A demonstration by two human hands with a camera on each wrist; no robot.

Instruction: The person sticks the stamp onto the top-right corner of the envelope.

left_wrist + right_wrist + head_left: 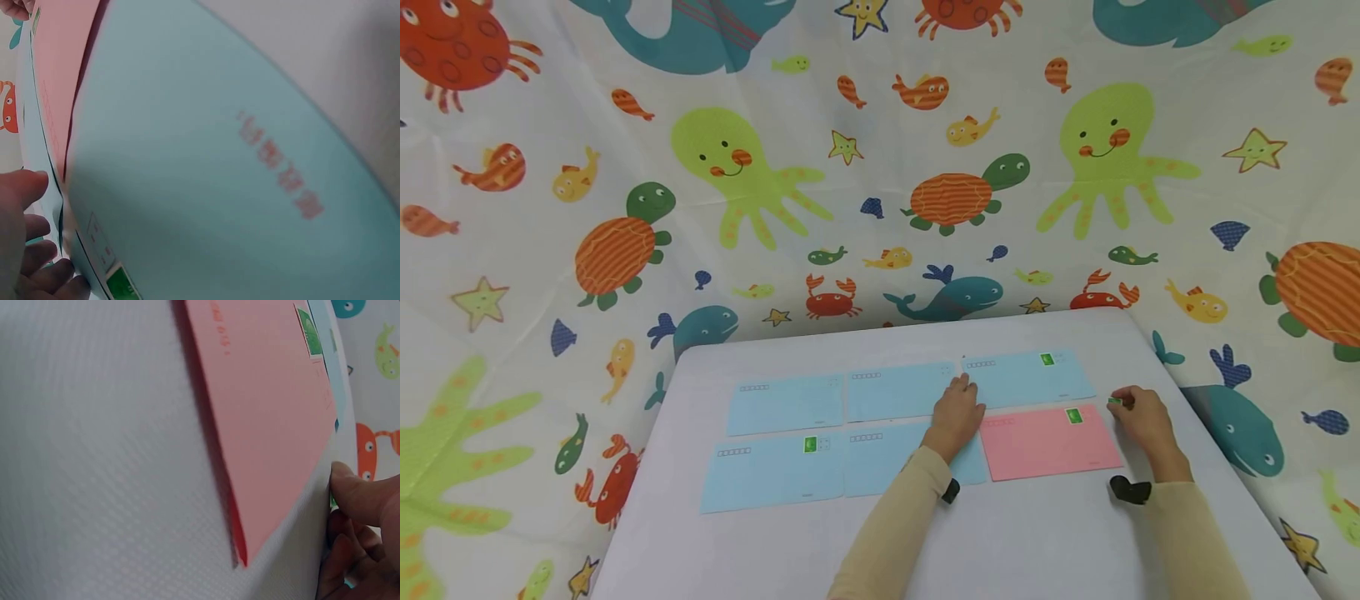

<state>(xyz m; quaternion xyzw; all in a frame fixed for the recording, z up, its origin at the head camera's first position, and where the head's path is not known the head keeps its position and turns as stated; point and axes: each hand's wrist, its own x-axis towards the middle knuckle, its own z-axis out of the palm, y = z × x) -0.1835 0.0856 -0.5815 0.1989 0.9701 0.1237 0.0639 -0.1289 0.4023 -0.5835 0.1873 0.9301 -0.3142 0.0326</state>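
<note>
Presently, the right hand [1145,425] pinches a small green stamp [1115,401] between thumb and fingers, just beside the right end of the pink envelope [1051,447]. The left hand [953,418] is unclenched, fingers relaxed, over the right end of the upper middle blue envelope [895,393]; no grip is evident. Six envelopes lie in two rows on the white table [1037,542]. The pink one bears an affixed stamp [1074,416] near its upper right corner.
</note>
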